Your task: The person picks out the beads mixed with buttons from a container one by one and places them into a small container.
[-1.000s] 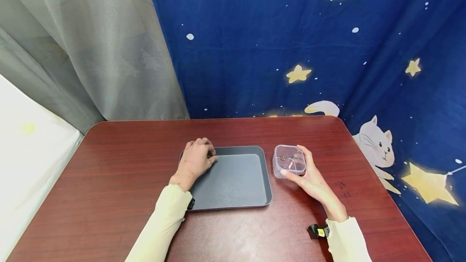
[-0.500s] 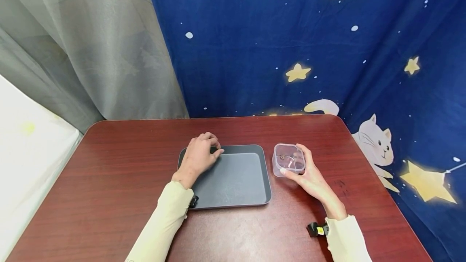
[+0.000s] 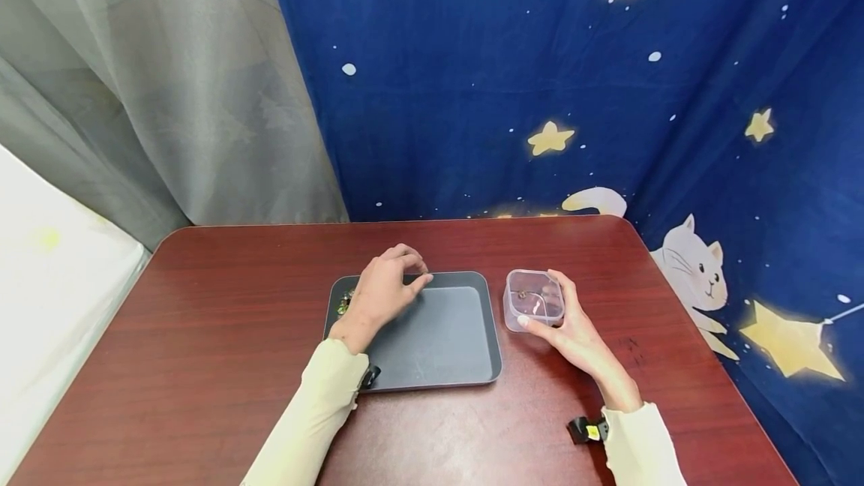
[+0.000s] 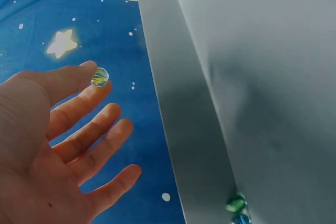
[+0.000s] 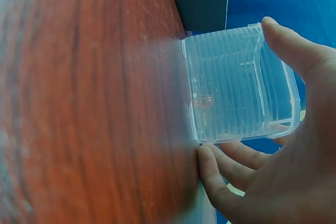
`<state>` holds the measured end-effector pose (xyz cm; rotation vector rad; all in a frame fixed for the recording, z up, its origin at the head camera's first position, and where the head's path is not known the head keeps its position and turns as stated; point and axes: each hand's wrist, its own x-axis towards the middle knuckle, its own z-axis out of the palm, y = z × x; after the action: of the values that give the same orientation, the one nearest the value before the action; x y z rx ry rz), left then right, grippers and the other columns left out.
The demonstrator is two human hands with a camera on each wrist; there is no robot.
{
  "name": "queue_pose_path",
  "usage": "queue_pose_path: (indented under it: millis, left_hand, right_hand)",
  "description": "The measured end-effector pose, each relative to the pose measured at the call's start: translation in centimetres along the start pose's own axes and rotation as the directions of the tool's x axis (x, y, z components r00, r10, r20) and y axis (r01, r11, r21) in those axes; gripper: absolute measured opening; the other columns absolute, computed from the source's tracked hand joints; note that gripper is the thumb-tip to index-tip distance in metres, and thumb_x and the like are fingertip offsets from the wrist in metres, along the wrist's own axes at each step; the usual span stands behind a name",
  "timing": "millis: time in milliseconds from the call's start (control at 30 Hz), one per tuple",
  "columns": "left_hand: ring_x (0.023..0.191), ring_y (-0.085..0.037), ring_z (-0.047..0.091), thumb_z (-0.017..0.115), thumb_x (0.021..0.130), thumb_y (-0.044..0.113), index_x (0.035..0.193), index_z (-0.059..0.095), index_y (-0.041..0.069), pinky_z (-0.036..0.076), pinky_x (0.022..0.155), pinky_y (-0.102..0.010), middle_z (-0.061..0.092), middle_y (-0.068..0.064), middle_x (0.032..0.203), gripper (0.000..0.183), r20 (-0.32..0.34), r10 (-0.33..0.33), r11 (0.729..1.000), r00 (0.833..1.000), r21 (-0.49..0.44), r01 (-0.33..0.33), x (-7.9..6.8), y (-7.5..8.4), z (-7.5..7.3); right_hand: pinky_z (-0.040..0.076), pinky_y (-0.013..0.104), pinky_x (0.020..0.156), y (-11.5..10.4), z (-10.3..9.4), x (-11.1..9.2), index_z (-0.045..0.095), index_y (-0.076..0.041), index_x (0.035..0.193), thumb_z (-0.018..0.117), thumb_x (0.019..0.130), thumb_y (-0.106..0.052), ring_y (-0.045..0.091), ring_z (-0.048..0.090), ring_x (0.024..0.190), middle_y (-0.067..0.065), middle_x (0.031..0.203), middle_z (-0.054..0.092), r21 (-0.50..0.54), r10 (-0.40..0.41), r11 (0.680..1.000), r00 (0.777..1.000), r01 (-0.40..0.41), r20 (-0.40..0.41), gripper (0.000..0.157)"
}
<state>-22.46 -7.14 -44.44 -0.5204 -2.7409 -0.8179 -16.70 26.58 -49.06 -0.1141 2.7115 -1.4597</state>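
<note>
My left hand (image 3: 386, 292) is over the back of the grey tray (image 3: 466, 343). Between thumb and forefinger it pinches a clear glass marble (image 4: 100, 77) with a yellow swirl; the other fingers are spread. Several marbles (image 3: 345, 301) sit in the tray's far left corner, partly behind the hand, and a green marble (image 4: 236, 203) shows in the left wrist view. Right of the tray, my right hand (image 3: 574, 328) grips a clear plastic box (image 3: 533, 292) on the table, thumb at the near side, fingers round the right. A small reddish thing (image 5: 203, 102) lies inside the box.
Both tray and box stand on a dark red wooden table (image 3: 236, 321). Behind its far edge hang a blue star curtain (image 3: 439, 96) and a grey curtain (image 3: 169, 96). A black wrist camera (image 3: 579, 430) is strapped near the right sleeve.
The left hand has moved right across the tray with the pinched marble, so the marbles in the far left corner now show. The right hand stays on the box.
</note>
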Motion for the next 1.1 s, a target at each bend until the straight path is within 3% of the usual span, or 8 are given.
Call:
queue_pose_path:
  millis: [367,1100]
  left_hand:
    - [0.103,-0.013,0.070,0.080,0.093,0.029,0.096,0.077,0.022,0.058,0.092,-0.039,0.068,0.008,0.110,0.009,0.036,-0.026,0.997,0.999,-0.065,0.029,0.4,0.7,0.3]
    - [0.104,-0.015,0.070,0.079,0.094,0.030,0.098,0.078,0.023,0.058,0.090,-0.039,0.070,0.007,0.112,0.008,0.030,0.028,0.985,0.999,-0.169,-0.023,0.9,2.8,0.6]
  right_hand:
    - [0.043,0.057,0.107,-0.5,-0.2,0.0,0.013,-0.019,0.163,0.081,0.090,-0.026,0.040,0.049,0.134,0.021,0.153,0.042,0.003,-0.028,1.000,1.000,0.028,0.002,0.100]
    - [0.044,0.057,0.108,-0.4,-0.1,-0.2,0.012,-0.020,0.163,0.081,0.091,-0.028,0.039,0.050,0.134,0.020,0.153,0.042,0.008,-0.015,1.000,1.000,0.015,0.009,0.099]
